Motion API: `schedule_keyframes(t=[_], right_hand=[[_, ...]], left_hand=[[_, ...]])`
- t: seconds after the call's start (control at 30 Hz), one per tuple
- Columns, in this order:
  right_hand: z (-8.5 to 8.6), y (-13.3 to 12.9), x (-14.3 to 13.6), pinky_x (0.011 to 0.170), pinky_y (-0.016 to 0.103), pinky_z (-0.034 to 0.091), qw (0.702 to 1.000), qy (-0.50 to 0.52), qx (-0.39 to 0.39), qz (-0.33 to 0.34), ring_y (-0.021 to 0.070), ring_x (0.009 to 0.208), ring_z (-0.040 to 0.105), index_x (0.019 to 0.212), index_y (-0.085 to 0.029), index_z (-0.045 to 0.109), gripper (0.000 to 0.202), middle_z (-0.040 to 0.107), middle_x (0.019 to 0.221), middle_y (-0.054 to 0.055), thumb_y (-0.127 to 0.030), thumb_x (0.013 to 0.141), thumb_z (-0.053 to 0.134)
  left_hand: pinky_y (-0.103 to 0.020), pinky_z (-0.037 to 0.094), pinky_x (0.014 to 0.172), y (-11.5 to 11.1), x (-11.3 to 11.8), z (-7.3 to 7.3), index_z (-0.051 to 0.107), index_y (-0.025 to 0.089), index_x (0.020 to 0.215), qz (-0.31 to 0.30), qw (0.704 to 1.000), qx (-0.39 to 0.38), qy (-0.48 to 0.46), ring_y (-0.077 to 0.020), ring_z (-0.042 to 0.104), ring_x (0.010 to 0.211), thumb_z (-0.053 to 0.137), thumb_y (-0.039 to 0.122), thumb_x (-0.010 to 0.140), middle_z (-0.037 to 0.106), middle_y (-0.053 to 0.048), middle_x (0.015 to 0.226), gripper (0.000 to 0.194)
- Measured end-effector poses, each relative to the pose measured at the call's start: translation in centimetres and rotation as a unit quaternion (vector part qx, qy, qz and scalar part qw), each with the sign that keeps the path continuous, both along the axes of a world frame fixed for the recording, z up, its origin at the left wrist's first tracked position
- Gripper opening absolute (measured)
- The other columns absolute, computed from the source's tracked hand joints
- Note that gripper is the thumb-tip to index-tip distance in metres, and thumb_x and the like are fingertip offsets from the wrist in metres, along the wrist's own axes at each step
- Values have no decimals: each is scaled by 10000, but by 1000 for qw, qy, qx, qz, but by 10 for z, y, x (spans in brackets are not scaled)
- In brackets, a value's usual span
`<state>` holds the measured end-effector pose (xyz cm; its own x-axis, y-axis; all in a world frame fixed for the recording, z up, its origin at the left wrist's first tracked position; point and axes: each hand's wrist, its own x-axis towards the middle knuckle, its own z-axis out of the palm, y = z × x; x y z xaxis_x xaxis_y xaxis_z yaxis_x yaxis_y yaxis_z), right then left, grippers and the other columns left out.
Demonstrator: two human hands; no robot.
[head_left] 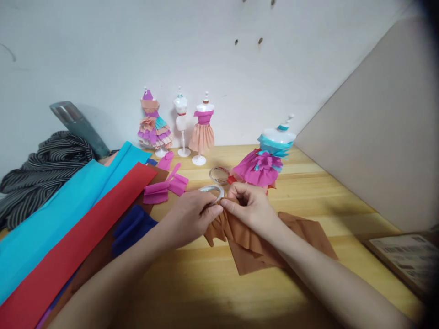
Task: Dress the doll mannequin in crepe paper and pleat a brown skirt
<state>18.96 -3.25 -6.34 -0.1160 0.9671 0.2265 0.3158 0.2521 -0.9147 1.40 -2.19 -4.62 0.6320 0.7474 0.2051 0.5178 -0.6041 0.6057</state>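
Note:
Between my hands is a strip of brown crepe paper point(245, 240), gathered into pleats at its upper edge. My left hand point(195, 212) is closed, its thumb and fingers pinching the gathered edge. My right hand point(252, 208) pinches the same edge just to the right, the two thumbs nearly meeting. The paper hangs down over the wooden table, and more brown paper point(308, 230) spreads to the right behind my right wrist. Right behind my fingertips lies a white roll of tape point(207, 188), partly hidden by the hands. A second, clearer tape ring point(219, 175) lies farther back.
Several small dress-form mannequins stand along the wall, including one in a pink-and-peach dress point(202, 137) and one in a blue top and magenta skirt point(262, 167). Blue point(72, 196) and red crepe sheets point(85, 233), magenta scraps point(156, 192) and striped cloth point(48, 160) lie left. A cardboard box point(404, 256) sits right.

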Motion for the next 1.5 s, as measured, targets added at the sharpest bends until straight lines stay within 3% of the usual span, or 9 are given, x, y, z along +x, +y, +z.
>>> schedule_keyframes(t=[0.1, 0.23, 0.43, 0.53, 0.7, 0.83, 0.97, 1.23, 1.5], right_hand=[[-4, 2, 1, 460, 230, 257, 1000, -14, -12, 8, 75, 471, 320, 536, -213, 398, 270, 354, 499, -71, -309, 671, 612], [-10, 3, 0, 471, 232, 268, 999, -37, -22, 15, 79, 483, 330, 538, -207, 420, 246, 366, 504, -67, -312, 670, 599], [-5, 5, 2, 483, 236, 279, 997, -39, -52, 49, 84, 500, 353, 561, -190, 469, 238, 403, 521, -55, -350, 672, 606], [3, 4, 7, 492, 238, 290, 995, -25, -64, 70, 87, 508, 374, 595, -179, 507, 226, 416, 539, -50, -357, 699, 600], [13, -1, 13, 482, 226, 303, 998, -21, -32, 51, 82, 499, 374, 610, -179, 497, 202, 432, 547, -48, -319, 707, 607], [14, -8, 13, 505, 237, 360, 998, -65, 13, 17, 109, 530, 452, 662, -162, 570, 167, 527, 586, -14, -308, 739, 596], [13, -12, 10, 529, 248, 430, 997, -67, 47, 3, 143, 577, 542, 772, -154, 652, 154, 631, 655, 21, -294, 771, 587], [8, -18, 1, 458, 212, 413, 996, -45, 73, 28, 95, 487, 467, 710, -167, 626, 127, 532, 562, -18, -217, 810, 565], [10, -17, 3, 452, 237, 440, 998, 27, -5, 48, 112, 505, 474, 741, -169, 646, 172, 565, 586, 1, -336, 779, 646]], left_hand=[[-250, 216, 486, 7, 0, -1, 334, 191, 557, 27, 987, -152, -49, -97, 339, 504, 347, 433, 898, 325, 42, 533, 418], [-247, 211, 507, 13, 3, -10, 363, 187, 571, 49, 954, -278, -102, -91, 309, 531, 381, 514, 834, 305, 46, 560, 419], [-241, 144, 482, 18, 1, -19, 367, 184, 556, 52, 933, -344, -90, -69, 247, 489, 541, 424, 761, 251, 70, 527, 360], [-226, 205, 493, 20, -3, -18, 455, 163, 599, 14, 953, -288, -90, -77, 315, 507, 516, 379, 806, 328, 61, 539, 305], [-230, 325, 575, 19, -6, -14, 554, 144, 664, 26, 998, -38, -33, -113, 475, 599, 483, 236, 862, 530, 10, 622, 230], [-255, 366, 604, 16, -6, -11, 546, 148, 670, 26, 990, 139, 7, -142, 502, 636, 474, 212, 900, 558, -9, 645, 249], [-291, 416, 672, 12, -6, -9, 547, 154, 699, 16, 969, 245, 14, -172, 525, 702, 458, 218, 927, 601, -33, 695, 253], [-305, 422, 684, 10, -5, -9, 543, 162, 695, 29, 957, 288, 17, -173, 511, 690, 452, 210, 928, 600, -29, 686, 255], [-283, 426, 659, 11, -7, -6, 576, 159, 711, 23, 959, 281, -14, -165, 522, 687, 463, 208, 932, 605, -30, 692, 253]])
